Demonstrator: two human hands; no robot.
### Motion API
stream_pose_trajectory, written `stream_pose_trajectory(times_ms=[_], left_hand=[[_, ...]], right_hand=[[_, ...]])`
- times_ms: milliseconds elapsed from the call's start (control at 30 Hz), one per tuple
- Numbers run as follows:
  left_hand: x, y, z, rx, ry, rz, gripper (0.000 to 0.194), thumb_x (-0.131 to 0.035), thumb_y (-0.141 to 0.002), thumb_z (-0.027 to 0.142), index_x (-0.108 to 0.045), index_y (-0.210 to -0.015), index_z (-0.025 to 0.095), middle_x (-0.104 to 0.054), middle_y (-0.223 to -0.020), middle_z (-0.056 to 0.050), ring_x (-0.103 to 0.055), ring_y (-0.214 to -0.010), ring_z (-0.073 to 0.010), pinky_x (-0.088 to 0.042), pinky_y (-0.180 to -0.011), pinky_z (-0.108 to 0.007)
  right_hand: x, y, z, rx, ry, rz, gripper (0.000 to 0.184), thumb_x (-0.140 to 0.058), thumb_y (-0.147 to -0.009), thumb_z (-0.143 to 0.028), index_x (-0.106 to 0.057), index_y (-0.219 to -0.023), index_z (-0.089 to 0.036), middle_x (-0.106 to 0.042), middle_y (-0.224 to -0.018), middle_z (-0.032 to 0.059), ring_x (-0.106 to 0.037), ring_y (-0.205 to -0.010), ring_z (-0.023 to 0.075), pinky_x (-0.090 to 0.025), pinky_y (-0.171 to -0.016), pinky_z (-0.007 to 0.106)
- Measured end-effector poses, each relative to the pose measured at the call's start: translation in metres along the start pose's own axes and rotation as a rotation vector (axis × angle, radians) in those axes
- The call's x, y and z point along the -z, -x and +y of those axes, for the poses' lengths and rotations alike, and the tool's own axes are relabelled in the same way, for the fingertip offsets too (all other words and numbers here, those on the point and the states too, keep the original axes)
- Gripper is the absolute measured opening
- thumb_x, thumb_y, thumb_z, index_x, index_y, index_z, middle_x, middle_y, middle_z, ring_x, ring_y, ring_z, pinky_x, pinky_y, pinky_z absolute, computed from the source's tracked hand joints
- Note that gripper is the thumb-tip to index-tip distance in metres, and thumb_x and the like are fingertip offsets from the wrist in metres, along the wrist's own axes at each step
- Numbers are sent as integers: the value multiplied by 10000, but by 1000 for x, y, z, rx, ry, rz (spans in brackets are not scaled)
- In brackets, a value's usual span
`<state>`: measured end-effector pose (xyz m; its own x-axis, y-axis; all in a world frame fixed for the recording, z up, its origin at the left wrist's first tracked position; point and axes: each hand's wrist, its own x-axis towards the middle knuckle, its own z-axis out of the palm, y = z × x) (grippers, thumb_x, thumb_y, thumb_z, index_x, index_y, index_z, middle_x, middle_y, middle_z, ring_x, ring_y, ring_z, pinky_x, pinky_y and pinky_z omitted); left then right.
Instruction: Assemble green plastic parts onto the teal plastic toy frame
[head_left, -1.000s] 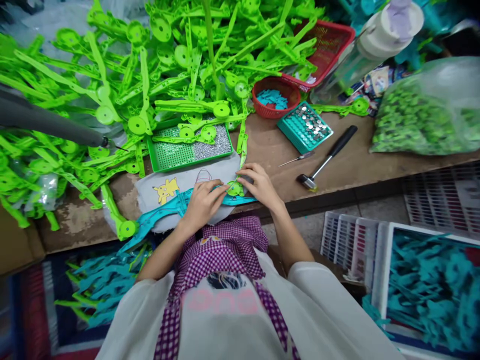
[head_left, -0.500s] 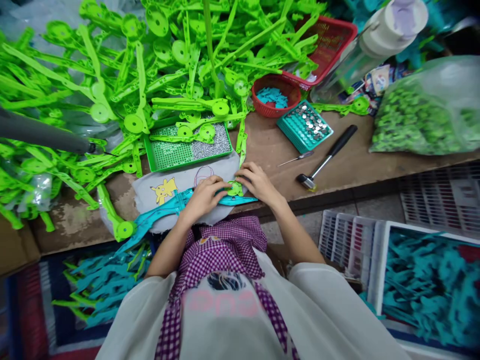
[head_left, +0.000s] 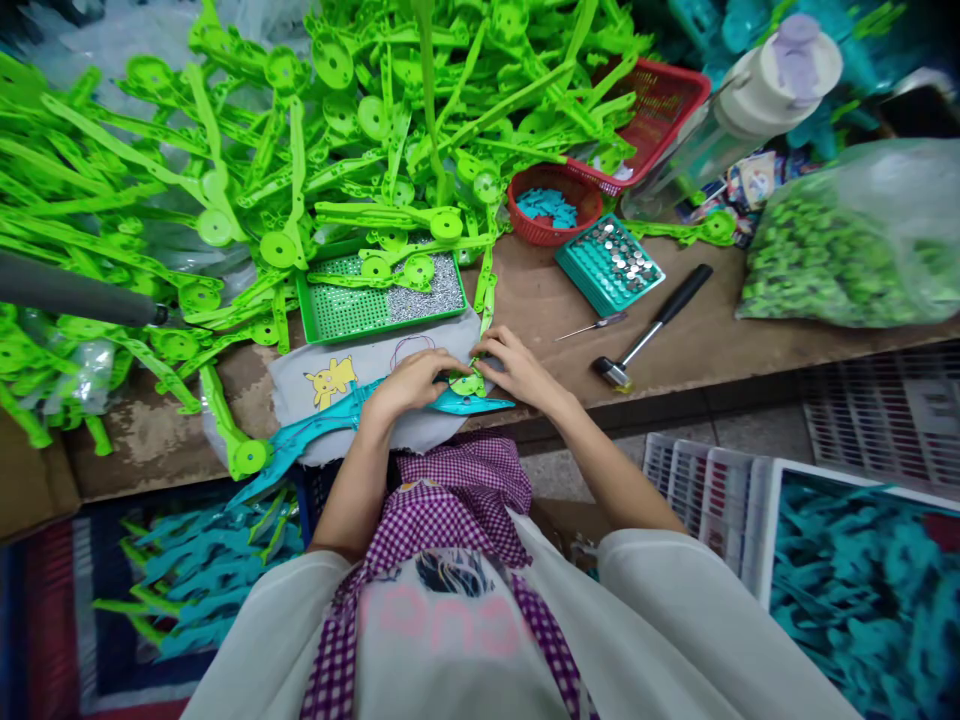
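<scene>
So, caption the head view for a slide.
Left hand and right hand at a green plastic part, hammer nearby.

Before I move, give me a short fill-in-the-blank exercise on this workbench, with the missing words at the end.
The left hand and right hand meet at a small ____ part.
The small round red basket holds little ____ pieces.
On the bench, just right of the thin pointed tool, lies a ____ with a black handle.
A see-through ____ near the bench's right end bulges with green bits.

Missing words: green; blue; hammer; bag.
</scene>
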<state>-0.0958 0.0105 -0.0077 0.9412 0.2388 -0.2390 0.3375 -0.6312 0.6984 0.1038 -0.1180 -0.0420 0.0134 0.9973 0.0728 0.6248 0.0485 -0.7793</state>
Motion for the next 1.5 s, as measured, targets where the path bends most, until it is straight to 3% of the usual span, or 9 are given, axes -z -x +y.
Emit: stream_pose_trajectory(times_ms=[200,400,500,700,900,1000,1200,1367,1500], left_hand=[[5,-2,2,29,48,-15,484,-628,-793,15,-747,-1196,256,-720,-1009,-36,-654,-921,-197,-511,-871,-332],[6,-3,1,37,72,-17,472,-630,-785,27,-757,-1178,254,-724,-979,-31,-657,-877,-188,-511,-840,-320],[6,-2,2,29,78,-6,468,-625,-790,24,-754,-1174,258,-721,-983,-28,-656,-887,-187,-511,-850,-321],[6,0,2,12,93,-5,457,-617,-808,17,-745,-1181,249,-715,-995,-31,-655,-905,-184,-509,-860,-327],[6,-1,2,14,73,-29,448,-622,-820,28,-732,-1196,243,-714,-1026,-39,-655,-953,-199,-506,-892,-350],[4,1,3,23,59,-24,443,-605,-846,42,-714,-1229,237,-710,-1076,-55,-651,-994,-209,-494,-919,-368],[5,3,12,103,-63,-68,447,-568,-885,63,-688,-1262,271,-706,-1163,-64,-612,-1168,-271,-407,-988,-449],[12,-1,16,108,-75,-142,474,-576,-871,51,-667,-1287,259,-700,-1211,-70,-608,-1190,-275,-395,-992,-434],[10,0,13,94,-70,-120,453,-567,-883,59,-660,-1283,250,-694,-1226,-78,-607,-1203,-283,-396,-1013,-460]], right_hand=[[-3,13,7,-4,-15,219,269,-482,-998,-303,-707,-1134,-246,-666,-1171,105,-635,-1126,241,-526,-994,476],[-12,14,7,18,219,98,340,-424,-1000,-221,-700,-1198,-219,-659,-1292,156,-615,-1144,283,-520,-981,520],[-11,15,8,16,232,79,349,-401,-1008,-229,-700,-1187,-210,-661,-1297,162,-621,-1126,283,-527,-959,513],[3,7,17,-98,96,334,355,-386,-1033,-326,-682,-1209,-243,-684,-1229,114,-620,-1165,250,-501,-1040,479],[20,-14,20,-51,305,76,386,-355,-1027,-268,-674,-1238,-213,-674,-1285,134,-606,-1054,279,-490,-949,484],[30,-17,28,30,293,-9,390,-351,-1026,-243,-654,-1269,-208,-677,-1291,129,-612,-1077,269,-481,-956,470],[34,-15,42,101,237,58,386,-335,-1029,-217,-647,-1255,-187,-705,-1232,119,-620,-1101,246,-485,-976,440],[35,-21,38,112,425,-57,440,-311,-1012,-186,-637,-1306,-164,-679,-1302,148,-604,-1019,263,-497,-920,438],[40,-23,39,159,354,-64,440,-320,-995,-150,-626,-1311,-166,-687,-1284,136,-599,-1102,258,-486,-976,447]])
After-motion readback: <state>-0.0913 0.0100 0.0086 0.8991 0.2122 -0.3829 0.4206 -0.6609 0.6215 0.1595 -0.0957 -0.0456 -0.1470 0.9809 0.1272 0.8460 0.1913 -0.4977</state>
